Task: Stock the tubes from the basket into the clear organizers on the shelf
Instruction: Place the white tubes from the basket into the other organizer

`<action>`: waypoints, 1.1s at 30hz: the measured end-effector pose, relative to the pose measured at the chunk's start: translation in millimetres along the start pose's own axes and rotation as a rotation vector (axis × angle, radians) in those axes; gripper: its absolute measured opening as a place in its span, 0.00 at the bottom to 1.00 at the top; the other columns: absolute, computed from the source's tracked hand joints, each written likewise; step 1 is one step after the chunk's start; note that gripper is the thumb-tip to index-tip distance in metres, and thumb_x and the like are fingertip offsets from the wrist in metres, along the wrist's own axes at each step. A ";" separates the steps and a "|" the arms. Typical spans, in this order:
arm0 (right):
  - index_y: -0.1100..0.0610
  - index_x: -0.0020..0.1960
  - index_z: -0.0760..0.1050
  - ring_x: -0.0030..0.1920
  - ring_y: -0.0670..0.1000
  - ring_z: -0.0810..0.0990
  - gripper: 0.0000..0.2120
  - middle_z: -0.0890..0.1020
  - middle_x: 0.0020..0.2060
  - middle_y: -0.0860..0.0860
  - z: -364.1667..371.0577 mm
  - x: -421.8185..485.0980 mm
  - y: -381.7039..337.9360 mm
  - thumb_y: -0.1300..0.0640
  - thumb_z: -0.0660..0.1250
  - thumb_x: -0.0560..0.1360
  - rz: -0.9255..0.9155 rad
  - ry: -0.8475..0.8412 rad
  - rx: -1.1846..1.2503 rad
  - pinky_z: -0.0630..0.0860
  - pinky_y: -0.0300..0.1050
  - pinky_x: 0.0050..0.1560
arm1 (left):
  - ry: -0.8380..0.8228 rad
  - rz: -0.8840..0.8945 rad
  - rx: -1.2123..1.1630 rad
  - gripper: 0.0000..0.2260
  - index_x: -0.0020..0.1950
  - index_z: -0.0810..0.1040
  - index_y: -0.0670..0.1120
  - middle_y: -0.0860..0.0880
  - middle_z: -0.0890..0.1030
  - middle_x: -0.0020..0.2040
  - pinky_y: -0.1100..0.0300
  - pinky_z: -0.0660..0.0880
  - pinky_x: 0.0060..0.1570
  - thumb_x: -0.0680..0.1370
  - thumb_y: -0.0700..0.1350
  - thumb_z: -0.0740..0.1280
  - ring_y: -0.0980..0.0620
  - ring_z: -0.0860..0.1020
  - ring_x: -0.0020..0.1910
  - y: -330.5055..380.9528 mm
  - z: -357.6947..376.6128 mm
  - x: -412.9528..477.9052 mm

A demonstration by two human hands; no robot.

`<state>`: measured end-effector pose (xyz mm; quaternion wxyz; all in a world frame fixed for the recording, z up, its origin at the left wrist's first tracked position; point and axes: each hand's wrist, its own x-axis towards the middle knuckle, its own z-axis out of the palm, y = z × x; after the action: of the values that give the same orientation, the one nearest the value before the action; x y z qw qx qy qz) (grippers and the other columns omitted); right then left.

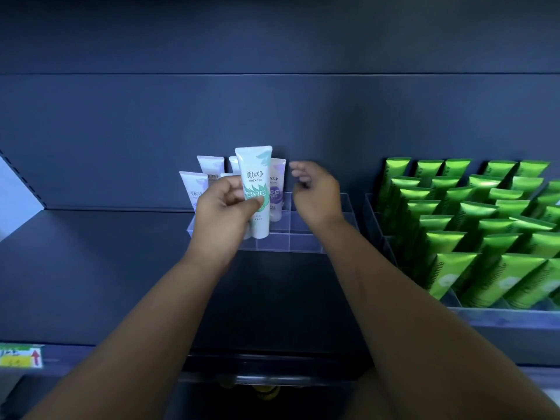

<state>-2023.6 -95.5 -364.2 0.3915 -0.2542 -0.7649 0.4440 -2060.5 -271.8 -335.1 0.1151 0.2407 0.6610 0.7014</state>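
While the left hand pinches it, a glossy tube stands upright

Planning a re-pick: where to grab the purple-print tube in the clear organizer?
Pinch the purple-print tube across its flat faces under the top crimp, from above right. It stands crimp up in the clear organizer, base walled in; the left hand and its green-leaf tube crowd its left.

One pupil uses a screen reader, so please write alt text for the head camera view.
A person's left hand holds a white and green tube upright at a clear organizer on a dark shelf, the right hand empty beside it. Green tubes fill a second organizer at right.
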 end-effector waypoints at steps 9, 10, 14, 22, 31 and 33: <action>0.61 0.61 0.82 0.43 0.43 0.83 0.12 0.86 0.50 0.55 -53.1 -32.7 -57.3 0.67 0.67 0.79 -0.023 -0.059 0.515 0.77 0.34 0.42 | -0.088 0.113 0.072 0.13 0.57 0.85 0.47 0.55 0.86 0.45 0.51 0.82 0.55 0.75 0.34 0.73 0.53 0.84 0.48 9.0 26.6 13.0; 0.62 0.61 0.82 0.42 0.44 0.83 0.12 0.86 0.49 0.55 -55.0 -32.0 -58.2 0.67 0.68 0.79 -0.013 -0.025 0.516 0.77 0.34 0.41 | -0.100 0.115 0.089 0.13 0.57 0.85 0.47 0.56 0.85 0.44 0.51 0.82 0.54 0.75 0.34 0.73 0.53 0.84 0.47 10.4 32.2 15.6; 0.58 0.56 0.81 0.42 0.45 0.85 0.11 0.86 0.42 0.51 -56.0 -22.8 -57.8 0.69 0.70 0.77 0.019 0.056 0.532 0.80 0.38 0.41 | -0.125 0.149 0.092 0.13 0.56 0.85 0.45 0.60 0.85 0.40 0.59 0.80 0.45 0.76 0.33 0.72 0.58 0.82 0.41 15.0 54.6 26.6; 0.53 0.48 0.81 0.44 0.47 0.85 0.12 0.86 0.42 0.50 -43.3 -11.2 -39.2 0.69 0.70 0.74 0.014 0.233 0.468 0.81 0.42 0.47 | -0.119 0.119 0.166 0.16 0.35 0.71 0.39 0.45 0.67 0.32 0.60 0.64 0.35 0.81 0.44 0.67 0.50 0.65 0.33 7.4 74.8 41.2; 0.52 0.50 0.82 0.45 0.47 0.84 0.11 0.86 0.45 0.50 -37.5 4.5 -19.6 0.68 0.70 0.76 0.017 0.201 0.423 0.81 0.43 0.48 | -0.072 0.073 0.081 0.09 0.52 0.78 0.53 0.39 0.83 0.47 0.52 0.77 0.38 0.76 0.41 0.68 0.41 0.83 0.43 2.0 69.0 48.9; 0.52 0.49 0.82 0.46 0.46 0.84 0.11 0.86 0.45 0.50 -36.8 4.7 -16.0 0.68 0.70 0.75 0.023 0.207 0.406 0.81 0.42 0.48 | -0.103 0.055 0.073 0.10 0.54 0.78 0.52 0.42 0.82 0.46 0.49 0.79 0.42 0.76 0.39 0.67 0.43 0.83 0.44 -1.1 68.4 47.1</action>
<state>-1996.5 -82.0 -337.4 0.5059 -0.2232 -0.6127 0.5647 -2067.6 -189.5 -326.7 0.1206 0.2987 0.6725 0.6663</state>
